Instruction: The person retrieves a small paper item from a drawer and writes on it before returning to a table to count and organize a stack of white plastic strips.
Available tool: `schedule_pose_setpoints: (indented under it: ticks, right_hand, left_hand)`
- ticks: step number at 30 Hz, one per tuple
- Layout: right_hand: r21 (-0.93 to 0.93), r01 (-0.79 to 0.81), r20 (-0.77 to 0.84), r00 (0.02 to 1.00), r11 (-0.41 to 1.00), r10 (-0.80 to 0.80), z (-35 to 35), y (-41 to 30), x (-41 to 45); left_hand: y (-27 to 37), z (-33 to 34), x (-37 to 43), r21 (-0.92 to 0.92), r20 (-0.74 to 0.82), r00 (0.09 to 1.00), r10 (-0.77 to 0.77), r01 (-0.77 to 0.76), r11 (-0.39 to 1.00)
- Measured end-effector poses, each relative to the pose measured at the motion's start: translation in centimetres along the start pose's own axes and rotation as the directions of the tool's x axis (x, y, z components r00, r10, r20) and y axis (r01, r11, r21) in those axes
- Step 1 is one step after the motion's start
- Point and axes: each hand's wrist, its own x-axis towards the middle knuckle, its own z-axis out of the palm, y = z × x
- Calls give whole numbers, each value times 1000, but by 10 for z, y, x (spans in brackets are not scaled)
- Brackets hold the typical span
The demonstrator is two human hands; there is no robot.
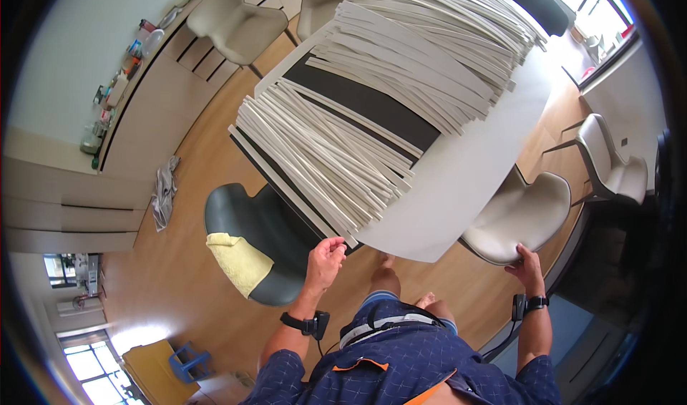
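My left hand [325, 265] is at the near corner of the table, fingers curled, its fingertips right beside the end of a pale flat strip [300, 193]. Whether it pinches that strip, I cannot tell. A loose pile of similar long whitish strips [322, 147] lies across a black board [375, 102] on the table. My right hand [527, 271] grips the edge of a beige upholstered chair [520, 217], thumb on top and the other fingers partly hidden below. Both wrists wear black strapped devices.
Larger heaps of strips [408, 51] cover the far part of the white table [435, 217]. A dark chair [257, 238] with a yellow towel [241, 263] stands to the left. A grey cloth [165, 193] lies on the wood floor by the cabinets [155, 104]. Another beige chair [612, 163] stands at right.
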Motion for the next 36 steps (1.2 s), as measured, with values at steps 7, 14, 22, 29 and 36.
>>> schedule_pose_setpoints:
  ticks: [7,14,22,29,36]
  right_hand:
    - [-249,-138,-50,990,958,130,7,-22,-15]
    - [-920,177,230,967,350,114,93,-90,-71]
    - [-467,863,782,505,193,-366,368,-103,-61]
    - [-522,843,814,445,-133,-374,497,-85,-33]
    - [-528,831,825,455,-173,-335,513,-77,-23]
  left_hand:
    - [16,-11,23,-86,-62,998,-11,6,996]
    - [41,-13,42,-115,-135,988,75,-91,989]
    - [76,-26,74,-154,-240,965,111,-150,977]
    - [89,-32,110,-251,-219,974,58,-114,961]
    - [92,-52,133,-303,-175,985,4,-57,951]
